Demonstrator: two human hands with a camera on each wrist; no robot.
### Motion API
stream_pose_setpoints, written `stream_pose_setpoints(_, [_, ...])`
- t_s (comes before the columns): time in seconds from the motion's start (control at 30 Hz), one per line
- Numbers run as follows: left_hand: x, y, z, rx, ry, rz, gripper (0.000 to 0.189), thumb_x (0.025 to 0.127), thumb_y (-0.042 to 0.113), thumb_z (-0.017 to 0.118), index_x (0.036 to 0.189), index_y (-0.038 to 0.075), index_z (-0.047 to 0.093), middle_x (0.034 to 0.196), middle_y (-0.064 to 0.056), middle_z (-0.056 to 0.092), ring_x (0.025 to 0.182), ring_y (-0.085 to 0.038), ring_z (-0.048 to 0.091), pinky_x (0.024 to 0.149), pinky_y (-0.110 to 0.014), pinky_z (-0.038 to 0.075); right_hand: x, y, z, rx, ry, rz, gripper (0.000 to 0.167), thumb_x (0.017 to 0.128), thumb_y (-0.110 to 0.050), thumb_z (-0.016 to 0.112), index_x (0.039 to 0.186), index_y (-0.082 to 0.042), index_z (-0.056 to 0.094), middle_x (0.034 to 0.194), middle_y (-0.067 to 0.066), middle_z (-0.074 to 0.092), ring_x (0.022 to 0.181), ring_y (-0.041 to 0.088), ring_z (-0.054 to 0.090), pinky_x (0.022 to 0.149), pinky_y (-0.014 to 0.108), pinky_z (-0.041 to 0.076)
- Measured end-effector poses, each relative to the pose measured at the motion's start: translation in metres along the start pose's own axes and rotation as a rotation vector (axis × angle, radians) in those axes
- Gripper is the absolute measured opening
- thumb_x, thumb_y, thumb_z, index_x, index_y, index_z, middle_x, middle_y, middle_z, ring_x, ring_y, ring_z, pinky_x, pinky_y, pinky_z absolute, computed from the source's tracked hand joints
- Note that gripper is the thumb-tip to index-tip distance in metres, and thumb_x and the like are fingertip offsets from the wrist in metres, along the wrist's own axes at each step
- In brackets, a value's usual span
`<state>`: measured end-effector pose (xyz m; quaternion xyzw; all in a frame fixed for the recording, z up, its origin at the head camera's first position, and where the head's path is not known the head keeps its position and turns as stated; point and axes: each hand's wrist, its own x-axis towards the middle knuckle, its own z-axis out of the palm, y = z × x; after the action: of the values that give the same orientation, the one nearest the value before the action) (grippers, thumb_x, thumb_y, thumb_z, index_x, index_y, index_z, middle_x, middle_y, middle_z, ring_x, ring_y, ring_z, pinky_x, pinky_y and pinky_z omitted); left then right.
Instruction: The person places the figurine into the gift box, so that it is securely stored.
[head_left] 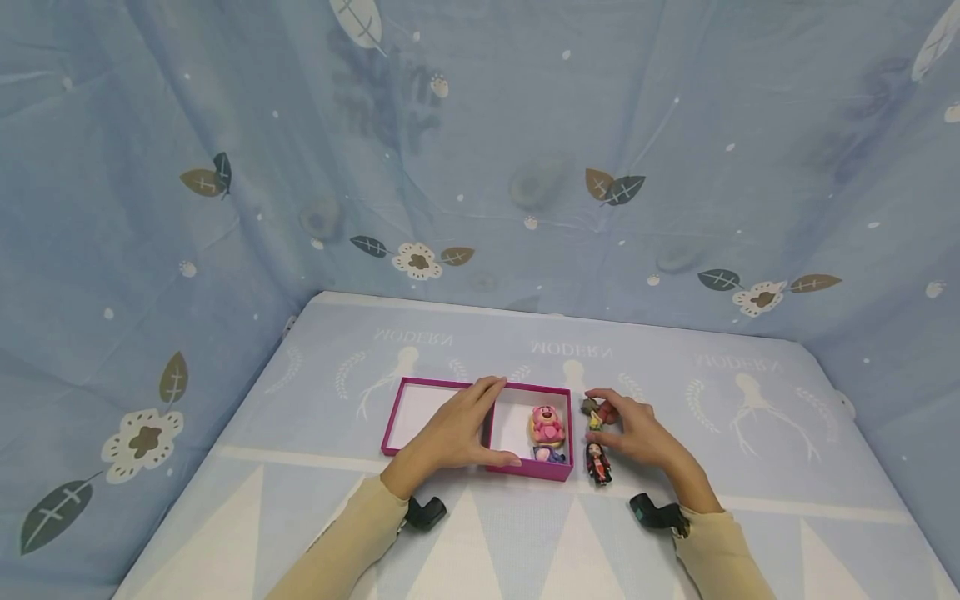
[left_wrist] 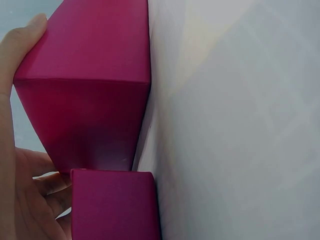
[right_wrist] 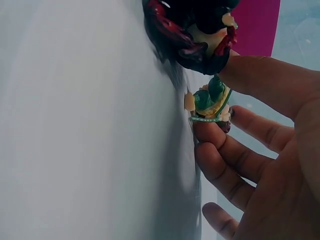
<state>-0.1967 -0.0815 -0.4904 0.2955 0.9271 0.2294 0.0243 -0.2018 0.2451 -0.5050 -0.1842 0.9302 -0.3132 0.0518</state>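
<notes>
My left hand (head_left: 457, 425) grips an open magenta box (head_left: 528, 470) with a white inside, thumb at the front wall and fingers at the back. A pink bear figurine (head_left: 548, 425) and a blue-purple figurine (head_left: 549, 455) lie in its right part. To the right of the box, my right hand (head_left: 636, 431) has thumb and fingers around a small green-and-yellow figurine (right_wrist: 210, 104). Beside the thumb lies a long-haired figurine in black and red (head_left: 597, 463). A reddish-brown piece (head_left: 607, 412) shows partly under the right fingers, with a grey-green piece (head_left: 589, 406) near the fingertips.
A shallower magenta tray or lid (head_left: 392, 422) with a white inside adjoins the box on the left, partly behind the left hand. Everything lies on a pale blue patterned tabletop (head_left: 795, 450). Behind it hangs a blue patterned cloth (head_left: 480, 150).
</notes>
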Motion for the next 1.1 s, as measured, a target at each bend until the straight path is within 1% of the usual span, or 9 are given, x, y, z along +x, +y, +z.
stream_pose_setpoints(0.13, [0.0002,-0.0003,0.0000,0.000,0.003,0.002,0.118,0.067,0.077,0.069,0.156,0.014,0.025,0.156,-0.003,0.033,0.140,-0.023,0.039,0.113,-0.046,0.037,-0.0002,-0.0011,-0.0002,0.006,0.004,-0.017,0.064,0.081,-0.028,0.081,0.136,-0.012,0.053,0.091,-0.007,0.059,0.088,0.012,0.054,0.087,0.044,0.041])
stream_pose_setpoints(0.27, [0.0006,-0.0010,0.0006,0.001,0.006,0.003,0.118,0.066,0.077,0.069,0.156,0.014,0.025,0.156,-0.003,0.034,0.140,-0.023,0.040,0.113,-0.046,0.038,0.0000,-0.0012,0.0000,0.022,0.002,-0.020,0.064,0.080,-0.028,0.081,0.136,-0.012,0.053,0.091,-0.008,0.059,0.087,0.012,0.055,0.088,0.043,0.039])
stream_pose_setpoints(0.4, [0.0006,-0.0011,0.0009,0.002,0.008,0.007,0.117,0.067,0.077,0.069,0.156,0.014,0.026,0.155,-0.003,0.034,0.139,-0.023,0.040,0.112,-0.046,0.038,-0.0001,-0.0014,0.0001,0.024,0.002,-0.018,0.064,0.080,-0.028,0.081,0.136,-0.012,0.052,0.092,-0.007,0.059,0.087,0.012,0.055,0.087,0.042,0.041])
stream_pose_setpoints(0.47, [0.0004,-0.0009,0.0008,0.003,0.008,0.006,0.118,0.067,0.077,0.069,0.156,0.014,0.025,0.155,-0.003,0.034,0.139,-0.023,0.040,0.112,-0.046,0.038,-0.0004,-0.0019,0.0000,0.021,0.002,-0.009,0.065,0.080,-0.028,0.081,0.136,-0.013,0.052,0.092,-0.007,0.059,0.087,0.013,0.055,0.087,0.044,0.041])
stream_pose_setpoints(0.53, [0.0002,-0.0009,0.0008,0.003,0.008,0.006,0.118,0.067,0.077,0.069,0.156,0.014,0.025,0.155,-0.003,0.034,0.139,-0.023,0.040,0.112,-0.046,0.038,-0.0005,-0.0027,-0.0002,0.017,0.000,0.000,0.065,0.080,-0.028,0.081,0.136,-0.013,0.052,0.093,-0.007,0.060,0.088,0.013,0.054,0.090,0.047,0.038])
stream_pose_setpoints(0.63, [0.0001,-0.0010,0.0010,0.004,0.008,0.006,0.118,0.067,0.077,0.069,0.156,0.014,0.025,0.156,-0.004,0.034,0.139,-0.023,0.040,0.112,-0.045,0.039,-0.0008,-0.0039,-0.0008,0.017,0.001,0.006,0.065,0.080,-0.028,0.081,0.136,-0.013,0.052,0.093,-0.006,0.060,0.088,0.014,0.054,0.090,0.049,0.035])
stream_pose_setpoints(0.77, [0.0001,-0.0009,0.0008,0.012,0.010,0.008,0.118,0.067,0.077,0.069,0.156,0.013,0.025,0.155,-0.004,0.034,0.139,-0.023,0.041,0.112,-0.045,0.039,-0.0007,-0.0052,-0.0017,0.016,0.006,-0.004,0.066,0.080,-0.028,0.081,0.137,-0.012,0.052,0.093,-0.006,0.060,0.087,0.014,0.053,0.087,0.044,0.039])
stream_pose_setpoints(0.9, [-0.0001,-0.0007,0.0005,0.011,0.008,0.007,0.118,0.067,0.077,0.069,0.156,0.013,0.025,0.156,-0.004,0.034,0.139,-0.023,0.040,0.113,-0.045,0.038,-0.0009,-0.0059,-0.0028,0.009,0.006,-0.011,0.066,0.081,-0.030,0.081,0.137,-0.012,0.052,0.094,-0.006,0.060,0.089,0.013,0.054,0.087,0.043,0.039])
stream_pose_setpoints(1.1, [-0.0002,-0.0017,0.0014,0.000,0.011,0.007,0.117,0.067,0.076,0.069,0.156,0.013,0.026,0.155,-0.004,0.034,0.139,-0.024,0.041,0.112,-0.046,0.039,-0.0018,-0.0080,-0.0065,0.025,0.024,-0.024,0.066,0.080,-0.027,0.081,0.137,-0.010,0.051,0.094,-0.005,0.061,0.089,0.014,0.055,0.083,0.041,0.046])
